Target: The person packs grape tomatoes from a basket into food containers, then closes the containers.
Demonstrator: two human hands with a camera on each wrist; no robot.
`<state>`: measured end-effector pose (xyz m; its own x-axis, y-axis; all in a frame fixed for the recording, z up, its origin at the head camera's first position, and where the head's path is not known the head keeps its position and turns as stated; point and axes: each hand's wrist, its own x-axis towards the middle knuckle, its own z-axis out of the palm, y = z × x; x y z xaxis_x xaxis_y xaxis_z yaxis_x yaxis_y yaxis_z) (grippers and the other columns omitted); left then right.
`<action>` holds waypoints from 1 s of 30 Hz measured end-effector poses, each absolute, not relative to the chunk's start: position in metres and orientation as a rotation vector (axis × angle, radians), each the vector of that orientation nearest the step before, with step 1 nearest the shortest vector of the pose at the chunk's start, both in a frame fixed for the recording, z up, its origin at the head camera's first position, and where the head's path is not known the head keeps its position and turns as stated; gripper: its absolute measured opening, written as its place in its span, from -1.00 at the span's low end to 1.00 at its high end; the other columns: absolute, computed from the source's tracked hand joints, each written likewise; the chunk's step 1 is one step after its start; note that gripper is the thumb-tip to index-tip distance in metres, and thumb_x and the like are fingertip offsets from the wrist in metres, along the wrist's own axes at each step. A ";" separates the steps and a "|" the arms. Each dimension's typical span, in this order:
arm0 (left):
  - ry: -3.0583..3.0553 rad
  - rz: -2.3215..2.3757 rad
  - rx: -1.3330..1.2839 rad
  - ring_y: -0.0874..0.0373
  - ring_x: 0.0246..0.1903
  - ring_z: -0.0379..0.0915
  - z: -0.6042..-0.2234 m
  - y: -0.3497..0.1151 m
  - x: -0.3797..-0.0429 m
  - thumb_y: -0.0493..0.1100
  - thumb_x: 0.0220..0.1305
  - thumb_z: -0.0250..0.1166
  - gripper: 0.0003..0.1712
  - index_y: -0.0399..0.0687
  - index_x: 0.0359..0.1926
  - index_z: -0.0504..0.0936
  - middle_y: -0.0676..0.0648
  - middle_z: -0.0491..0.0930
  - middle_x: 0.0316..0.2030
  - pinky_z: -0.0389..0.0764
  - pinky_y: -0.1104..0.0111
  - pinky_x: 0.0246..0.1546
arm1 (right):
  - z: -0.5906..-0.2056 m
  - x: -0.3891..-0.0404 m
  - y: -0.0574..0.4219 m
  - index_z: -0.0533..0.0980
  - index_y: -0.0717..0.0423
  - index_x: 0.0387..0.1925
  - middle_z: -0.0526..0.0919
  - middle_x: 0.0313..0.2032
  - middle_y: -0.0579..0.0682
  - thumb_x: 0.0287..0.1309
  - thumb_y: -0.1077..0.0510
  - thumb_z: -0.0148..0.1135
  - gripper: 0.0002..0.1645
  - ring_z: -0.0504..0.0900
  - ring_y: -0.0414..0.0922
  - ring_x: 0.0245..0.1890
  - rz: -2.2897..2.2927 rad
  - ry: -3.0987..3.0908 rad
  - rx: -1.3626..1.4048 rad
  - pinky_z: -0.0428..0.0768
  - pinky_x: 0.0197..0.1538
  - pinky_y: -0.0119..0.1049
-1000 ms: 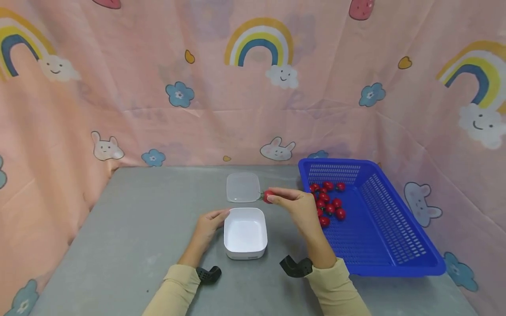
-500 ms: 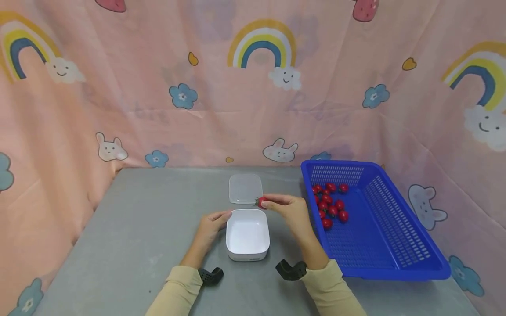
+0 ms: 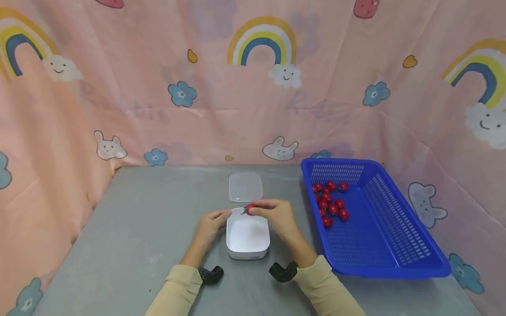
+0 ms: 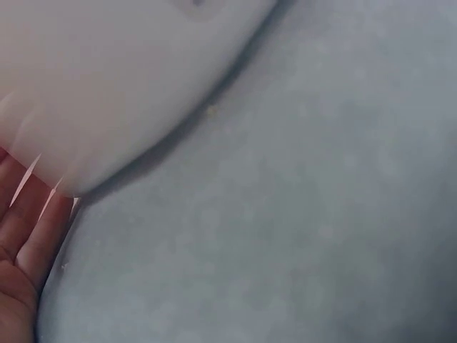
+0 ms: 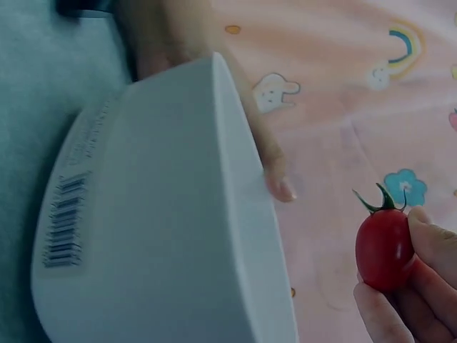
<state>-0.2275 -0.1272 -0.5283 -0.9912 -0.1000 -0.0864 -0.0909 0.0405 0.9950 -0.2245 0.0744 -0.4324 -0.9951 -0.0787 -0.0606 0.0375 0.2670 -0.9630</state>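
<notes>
A white square plastic box (image 3: 247,235) stands on the grey table, its inside facing up. At its far-left corner, my left hand (image 3: 210,226) holds the box, fingers against the outer wall; in the left wrist view part of those fingers (image 4: 36,229) shows beside it. My right hand (image 3: 278,219) pinches a red cherry tomato (image 5: 385,249) with a green stem between thumb and fingers, above the box's far rim. Several more cherry tomatoes (image 3: 333,209) lie at the left side of a blue plastic basket (image 3: 379,259).
Behind the box a clear, flat square lid (image 3: 245,187) lies on the table (image 3: 158,245). The basket takes up the right side of the table. A pink printed curtain (image 3: 221,118) hangs behind and along both sides.
My right hand has carried the cherry tomato left and nearer, from beside the lid to over the box's far rim. My left hand has stayed at the box's corner.
</notes>
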 end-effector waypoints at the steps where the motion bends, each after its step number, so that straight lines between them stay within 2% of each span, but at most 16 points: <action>1: -2.258 -2.162 0.209 0.18 -0.06 0.65 -0.528 -0.127 -0.227 -0.04 0.31 0.35 -0.59 -0.30 -0.01 0.71 -0.21 0.71 0.02 0.65 0.25 0.04 | -0.433 -0.224 0.073 0.76 0.09 -0.19 0.81 -0.21 0.04 0.03 0.08 0.52 -0.71 0.71 -0.11 -0.13 -1.841 2.417 -0.044 0.65 0.07 -0.12; 5: -2.251 -2.173 0.203 0.10 -0.01 0.65 -0.525 -0.129 -0.227 -0.02 0.29 0.36 -0.58 -0.29 -0.02 0.72 -0.20 0.71 0.02 0.65 0.27 0.03 | -0.436 -0.221 0.066 0.76 0.11 -0.22 0.81 -0.29 0.05 0.01 0.10 0.53 -0.73 0.73 -0.14 -0.23 -1.849 2.381 -0.060 0.68 0.00 -0.13; 9: -2.232 -2.199 0.196 0.25 -0.12 0.65 -0.525 -0.131 -0.229 -0.04 0.28 0.37 -0.60 -0.29 -0.04 0.73 -0.18 0.73 -0.02 0.65 0.30 0.00 | -0.441 -0.220 0.060 0.76 0.12 -0.23 0.81 -0.32 0.05 0.01 0.11 0.52 -0.74 0.75 -0.13 -0.26 -1.845 2.377 -0.079 0.68 -0.01 -0.10; 17: -2.248 -2.207 0.177 0.26 -0.15 0.65 -0.527 -0.127 -0.227 -0.04 0.30 0.35 -0.60 -0.31 -0.04 0.72 -0.19 0.74 -0.04 0.65 0.28 0.01 | -0.455 -0.222 0.054 0.76 0.16 -0.27 0.81 -0.34 0.08 -0.05 0.15 0.55 -0.74 0.77 -0.16 -0.30 -1.810 2.429 -0.116 0.63 -0.20 -0.36; 25: -2.258 -2.180 0.165 0.18 -0.04 0.65 -0.528 -0.130 -0.227 -0.04 0.33 0.32 -0.59 -0.32 -0.03 0.71 -0.20 0.72 -0.01 0.64 0.24 0.05 | -0.460 -0.220 0.046 0.77 0.12 -0.29 0.82 -0.32 0.04 -0.09 0.13 0.57 -0.74 0.76 -0.16 -0.22 -1.705 2.536 -0.090 0.61 -0.16 -0.36; 30: -2.254 -2.197 0.171 0.24 -0.09 0.65 -0.526 -0.132 -0.228 -0.08 0.31 0.33 -0.60 -0.35 -0.04 0.71 -0.21 0.72 -0.01 0.65 0.33 -0.01 | -0.460 -0.222 0.043 0.77 0.14 -0.30 0.82 -0.32 0.04 -0.12 0.14 0.59 -0.73 0.75 -0.11 -0.17 -1.662 2.604 -0.149 0.60 -0.16 -0.37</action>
<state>-0.2281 -0.1323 -0.5261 -0.9941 -0.0704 -0.0831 -0.0849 0.0228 0.9961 -0.2217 0.0429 -0.4603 -0.9942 -0.1071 0.0109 -0.0549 0.4179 -0.9068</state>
